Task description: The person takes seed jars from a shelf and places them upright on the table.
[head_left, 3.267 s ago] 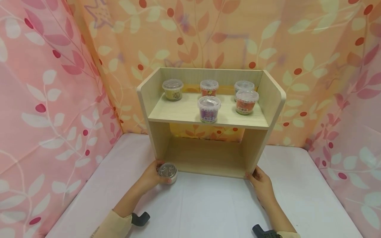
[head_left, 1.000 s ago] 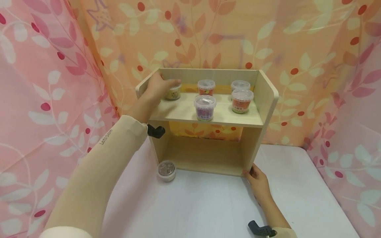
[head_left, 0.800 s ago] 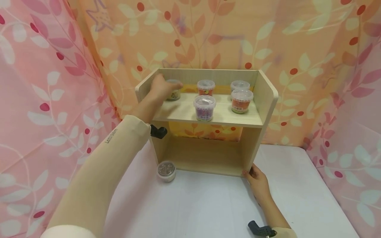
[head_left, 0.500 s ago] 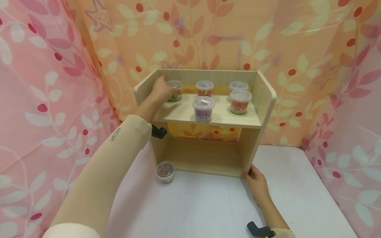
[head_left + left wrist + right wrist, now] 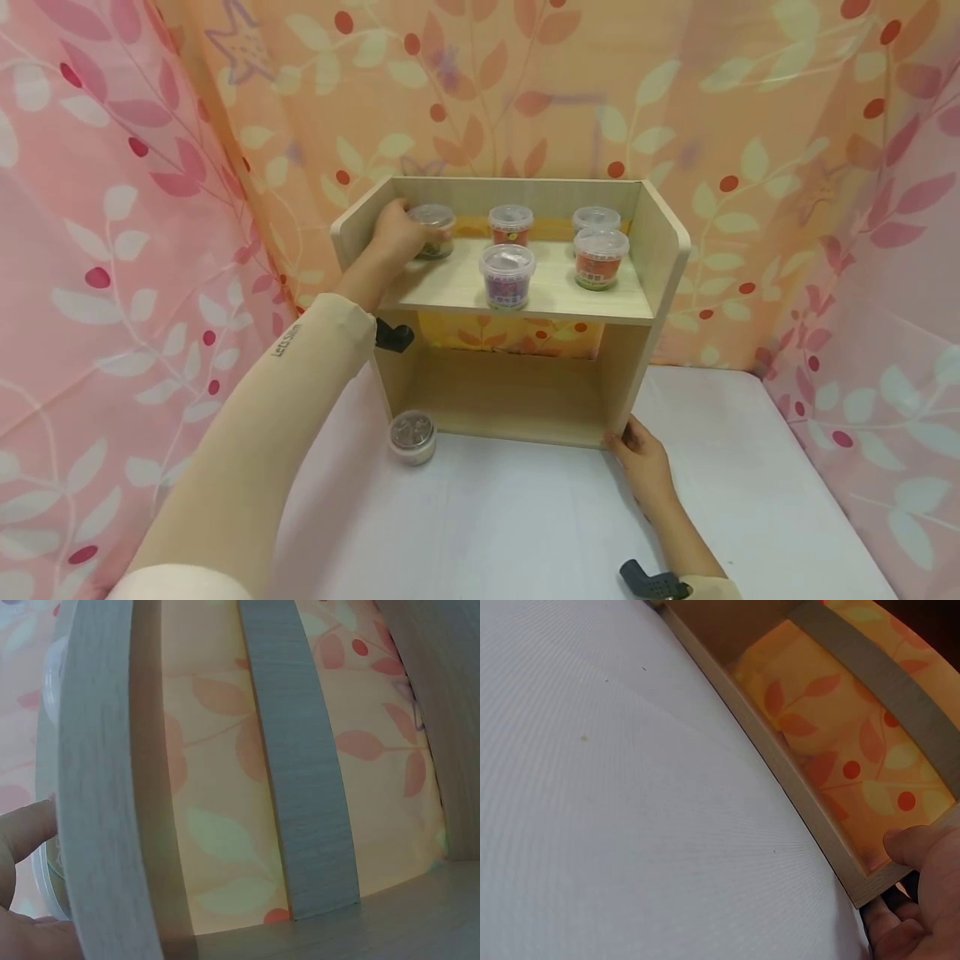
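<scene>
My left hand (image 5: 401, 236) reaches onto the upper board of a small wooden shelf (image 5: 420, 287) and holds a clear-lidded plastic tub (image 5: 433, 217) near the left side wall, thumb at its front. In the left wrist view a side panel hides most of that tub. My right hand (image 5: 647, 462) grips the shelf's lower right front corner, with the thumb (image 5: 907, 846) on the inner side of the panel and the fingers outside. A squat tub (image 5: 412, 437) with a see-through lid stands on the table by the shelf's lower left corner.
On the upper board stand a purple-labelled tub (image 5: 507, 279) in front, a red-labelled tub (image 5: 511, 225) behind it, and at the right an orange-labelled tub (image 5: 600, 260) before another lidded tub (image 5: 596, 218). White cloth covers the table (image 5: 510, 517); patterned curtains (image 5: 480, 100) surround it.
My left hand has left the squat tub on the table and gone up to the tub on the upper board, which has shifted slightly right. The right hand keeps its grip on the shelf corner.
</scene>
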Motion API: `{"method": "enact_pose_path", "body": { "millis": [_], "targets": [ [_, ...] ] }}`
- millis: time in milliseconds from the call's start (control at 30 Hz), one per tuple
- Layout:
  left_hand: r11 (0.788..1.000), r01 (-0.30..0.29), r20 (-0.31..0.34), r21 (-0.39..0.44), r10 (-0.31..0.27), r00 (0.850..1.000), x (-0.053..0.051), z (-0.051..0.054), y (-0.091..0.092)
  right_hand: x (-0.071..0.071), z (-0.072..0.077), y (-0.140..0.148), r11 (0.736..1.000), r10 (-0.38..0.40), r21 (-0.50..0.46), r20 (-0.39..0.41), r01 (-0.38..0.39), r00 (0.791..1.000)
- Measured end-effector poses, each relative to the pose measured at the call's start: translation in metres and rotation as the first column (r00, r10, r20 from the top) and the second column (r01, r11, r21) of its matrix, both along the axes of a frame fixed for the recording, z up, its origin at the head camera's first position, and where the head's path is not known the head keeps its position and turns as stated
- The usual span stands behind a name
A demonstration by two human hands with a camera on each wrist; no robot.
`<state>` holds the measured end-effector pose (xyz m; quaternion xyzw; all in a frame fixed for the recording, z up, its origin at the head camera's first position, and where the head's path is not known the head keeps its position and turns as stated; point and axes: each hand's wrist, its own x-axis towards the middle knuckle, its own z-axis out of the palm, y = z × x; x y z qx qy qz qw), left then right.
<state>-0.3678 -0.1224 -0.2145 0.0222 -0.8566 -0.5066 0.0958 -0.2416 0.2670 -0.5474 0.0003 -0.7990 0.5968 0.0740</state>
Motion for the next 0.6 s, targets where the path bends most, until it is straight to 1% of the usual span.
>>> {"method": "enact_pose_path", "body": {
  "millis": [100, 167, 233, 333, 400, 467, 600],
  "targets": [
    [1.0, 0.002, -0.004, 0.013, -0.002, 1.0, 0.003, 0.002, 0.0, 0.0, 0.0, 0.001, 1.0, 0.006, 0.011, 0.002, -0.006, 1.0],
    [0.999, 0.012, -0.011, 0.038, -0.012, 1.0, 0.006, 0.004, 0.001, 0.0, 0.0, 0.001, 1.0, 0.007, 0.018, 0.008, -0.007, 1.0],
    [0.996, 0.03, -0.016, 0.081, -0.029, 0.999, 0.009, 0.007, 0.002, 0.0, 0.0, 0.002, 1.0, 0.004, 0.023, 0.009, -0.005, 1.0],
    [0.991, 0.061, -0.033, 0.119, -0.057, 0.998, 0.015, 0.013, 0.003, 0.0, -0.001, 0.002, 1.0, -0.001, 0.024, 0.009, 0.001, 1.0],
    [0.992, 0.07, -0.037, 0.11, -0.066, 0.997, 0.021, 0.017, 0.002, 0.0, -0.001, 0.002, 1.0, -0.006, 0.017, 0.001, 0.005, 1.0],
    [0.995, 0.073, -0.041, 0.068, -0.07, 0.997, 0.026, 0.021, 0.001, 0.0, -0.002, 0.001, 1.0, -0.003, 0.013, -0.008, 0.003, 1.0],
    [0.996, 0.081, -0.044, 0.03, -0.08, 0.996, 0.038, 0.029, -0.002, -0.001, -0.001, 0.0, 1.0, 0.001, 0.007, -0.018, -0.001, 1.0]
  ]
}}
